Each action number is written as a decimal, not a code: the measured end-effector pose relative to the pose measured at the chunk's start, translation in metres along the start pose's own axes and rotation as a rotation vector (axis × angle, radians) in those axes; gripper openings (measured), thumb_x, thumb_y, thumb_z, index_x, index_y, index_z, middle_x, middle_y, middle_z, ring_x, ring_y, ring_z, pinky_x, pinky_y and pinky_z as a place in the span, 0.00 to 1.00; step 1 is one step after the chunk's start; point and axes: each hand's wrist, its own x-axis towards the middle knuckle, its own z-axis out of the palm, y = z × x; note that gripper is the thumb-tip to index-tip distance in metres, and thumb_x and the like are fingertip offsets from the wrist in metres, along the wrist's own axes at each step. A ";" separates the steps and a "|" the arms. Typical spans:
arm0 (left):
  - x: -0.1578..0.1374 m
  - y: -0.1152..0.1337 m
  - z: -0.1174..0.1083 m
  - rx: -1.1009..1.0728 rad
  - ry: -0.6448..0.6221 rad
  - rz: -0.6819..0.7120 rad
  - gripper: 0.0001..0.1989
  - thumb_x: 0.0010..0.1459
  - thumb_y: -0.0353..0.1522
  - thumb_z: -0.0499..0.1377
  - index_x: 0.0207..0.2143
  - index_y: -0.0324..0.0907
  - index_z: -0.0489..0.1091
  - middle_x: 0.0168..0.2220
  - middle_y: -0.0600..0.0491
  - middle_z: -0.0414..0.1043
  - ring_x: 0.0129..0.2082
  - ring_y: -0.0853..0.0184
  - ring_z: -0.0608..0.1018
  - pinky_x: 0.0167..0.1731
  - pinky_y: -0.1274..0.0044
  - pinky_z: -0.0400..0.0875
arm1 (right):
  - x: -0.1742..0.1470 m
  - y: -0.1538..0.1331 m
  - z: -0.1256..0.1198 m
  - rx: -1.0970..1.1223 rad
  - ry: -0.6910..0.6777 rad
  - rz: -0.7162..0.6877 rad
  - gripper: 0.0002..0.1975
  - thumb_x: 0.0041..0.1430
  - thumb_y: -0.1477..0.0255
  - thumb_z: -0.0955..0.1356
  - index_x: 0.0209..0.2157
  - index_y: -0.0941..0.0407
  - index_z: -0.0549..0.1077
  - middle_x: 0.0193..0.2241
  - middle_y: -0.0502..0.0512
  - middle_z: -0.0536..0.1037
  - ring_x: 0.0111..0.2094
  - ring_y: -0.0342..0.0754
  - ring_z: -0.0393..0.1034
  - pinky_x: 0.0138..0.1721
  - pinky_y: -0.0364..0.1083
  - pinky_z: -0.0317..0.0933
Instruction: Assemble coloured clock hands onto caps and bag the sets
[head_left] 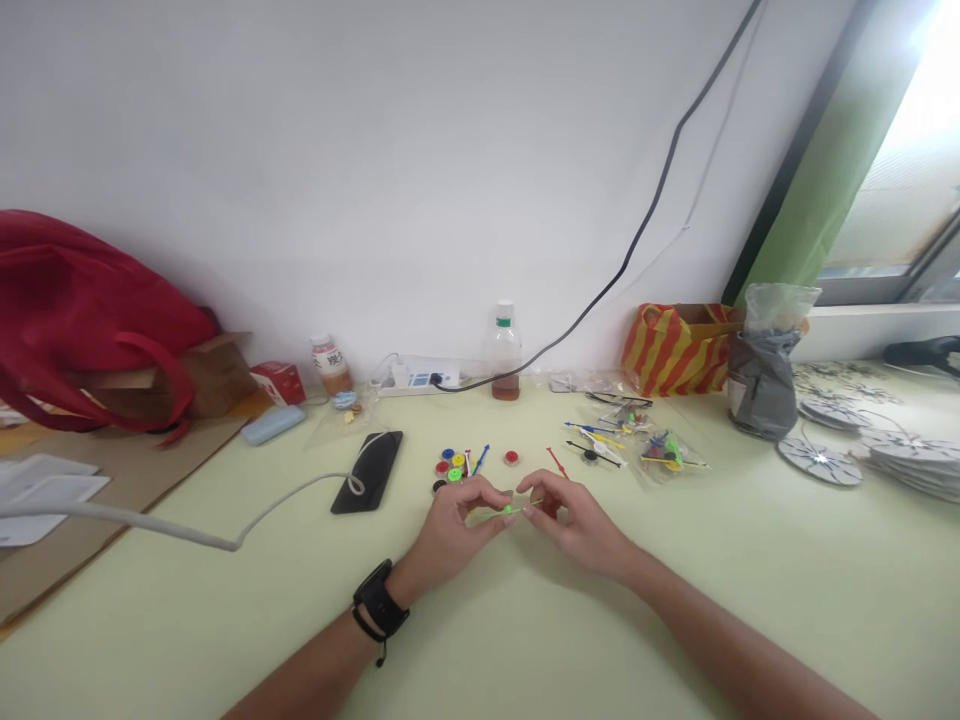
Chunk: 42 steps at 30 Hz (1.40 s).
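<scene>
Near the middle of the table, a small bright green arrow spinner (pixel 508 509) sits between my two hands. My left hand (pixel 459 522) is closed, thumb and fingers pinching one side of it. The other end is pinched by the fingertips of my right hand (pixel 576 522). Fingers cover part of the piece. Just beyond them lie a red round disc (pixel 511 458) and a red arrow (pixel 556 461). Several coloured discs (pixel 454 461) cluster beyond my left hand, with a blue arrow (pixel 481 459) beside them. A black arrow (pixel 594 455) lies beyond my right hand.
A black phone (pixel 379 465) with a grey cable lies left. Bags of small parts (pixel 669 452) lie right, near stacked white discs (pixel 819 462) and a grey bag (pixel 761 385). Along the wall stand a bottle (pixel 505 355), a power strip (pixel 424 374) and a striped bag (pixel 667 350).
</scene>
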 end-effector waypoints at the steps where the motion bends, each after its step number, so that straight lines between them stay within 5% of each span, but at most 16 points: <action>1: 0.000 0.000 0.000 -0.017 -0.016 -0.010 0.07 0.58 0.34 0.68 0.36 0.39 0.76 0.37 0.48 0.79 0.41 0.62 0.80 0.45 0.71 0.75 | 0.000 0.000 0.000 0.012 -0.006 0.009 0.08 0.65 0.67 0.66 0.44 0.55 0.71 0.26 0.47 0.67 0.29 0.44 0.61 0.30 0.43 0.58; 12: -0.001 0.016 0.003 -0.204 -0.094 -0.054 0.08 0.61 0.34 0.67 0.34 0.39 0.73 0.46 0.44 0.78 0.51 0.58 0.79 0.53 0.67 0.73 | 0.003 0.006 -0.005 0.089 -0.039 0.030 0.12 0.67 0.61 0.67 0.44 0.55 0.73 0.28 0.48 0.67 0.30 0.45 0.61 0.33 0.44 0.58; 18: 0.002 0.010 0.000 -0.256 -0.051 -0.208 0.15 0.54 0.36 0.72 0.41 0.40 0.76 0.40 0.48 0.79 0.40 0.63 0.81 0.45 0.72 0.78 | 0.004 0.005 -0.010 0.082 0.068 -0.004 0.14 0.67 0.61 0.67 0.49 0.52 0.74 0.41 0.55 0.72 0.35 0.46 0.67 0.36 0.46 0.64; 21: 0.004 0.006 -0.002 -0.269 0.020 -0.252 0.17 0.52 0.37 0.73 0.42 0.39 0.77 0.38 0.49 0.79 0.39 0.64 0.82 0.45 0.72 0.79 | 0.004 0.006 -0.012 -0.022 0.151 -0.073 0.15 0.68 0.62 0.65 0.52 0.51 0.75 0.39 0.55 0.71 0.34 0.46 0.67 0.36 0.46 0.64; 26: 0.007 0.007 -0.003 -0.284 0.056 -0.253 0.17 0.52 0.38 0.73 0.41 0.38 0.78 0.37 0.49 0.80 0.38 0.64 0.82 0.45 0.70 0.80 | -0.002 0.001 -0.011 -0.017 0.186 -0.095 0.29 0.69 0.63 0.64 0.68 0.48 0.56 0.40 0.53 0.69 0.29 0.44 0.64 0.32 0.45 0.63; 28: 0.007 0.008 -0.002 -0.280 0.063 -0.247 0.17 0.51 0.38 0.73 0.40 0.38 0.78 0.36 0.49 0.80 0.37 0.64 0.82 0.45 0.70 0.80 | -0.003 -0.002 -0.010 -0.025 0.164 -0.081 0.22 0.67 0.61 0.66 0.60 0.50 0.67 0.40 0.53 0.69 0.29 0.43 0.64 0.31 0.45 0.63; 30: 0.007 0.007 -0.002 -0.268 0.072 -0.242 0.18 0.51 0.39 0.73 0.40 0.38 0.78 0.36 0.48 0.81 0.37 0.64 0.82 0.45 0.69 0.80 | -0.003 -0.003 -0.009 -0.038 0.021 -0.043 0.15 0.67 0.58 0.66 0.37 0.55 0.76 0.31 0.51 0.67 0.26 0.42 0.60 0.28 0.44 0.59; 33: 0.007 0.005 -0.003 -0.254 0.076 -0.231 0.18 0.52 0.38 0.73 0.41 0.38 0.78 0.37 0.48 0.81 0.38 0.63 0.83 0.44 0.70 0.80 | -0.002 -0.004 -0.008 -0.022 -0.166 0.011 0.26 0.68 0.55 0.64 0.20 0.56 0.65 0.21 0.47 0.58 0.23 0.42 0.53 0.25 0.43 0.53; 36: 0.007 0.005 -0.003 -0.264 0.071 -0.228 0.17 0.52 0.38 0.73 0.41 0.38 0.78 0.37 0.48 0.81 0.37 0.64 0.82 0.44 0.72 0.80 | -0.001 -0.004 -0.007 0.010 -0.034 -0.011 0.16 0.68 0.56 0.65 0.41 0.55 0.73 0.25 0.48 0.64 0.26 0.43 0.58 0.27 0.43 0.56; 39: 0.007 0.006 -0.003 -0.268 0.063 -0.244 0.17 0.52 0.37 0.73 0.41 0.38 0.78 0.37 0.49 0.81 0.37 0.65 0.82 0.43 0.72 0.80 | -0.003 -0.003 -0.007 0.007 0.100 -0.042 0.30 0.67 0.58 0.66 0.66 0.50 0.56 0.37 0.51 0.69 0.28 0.43 0.62 0.30 0.44 0.61; 42: 0.006 0.007 -0.002 -0.261 0.055 -0.254 0.17 0.53 0.38 0.73 0.41 0.38 0.78 0.37 0.49 0.81 0.37 0.65 0.82 0.44 0.72 0.80 | -0.005 -0.003 -0.008 -0.029 0.106 -0.051 0.20 0.67 0.56 0.65 0.55 0.52 0.69 0.39 0.53 0.70 0.28 0.43 0.62 0.31 0.44 0.61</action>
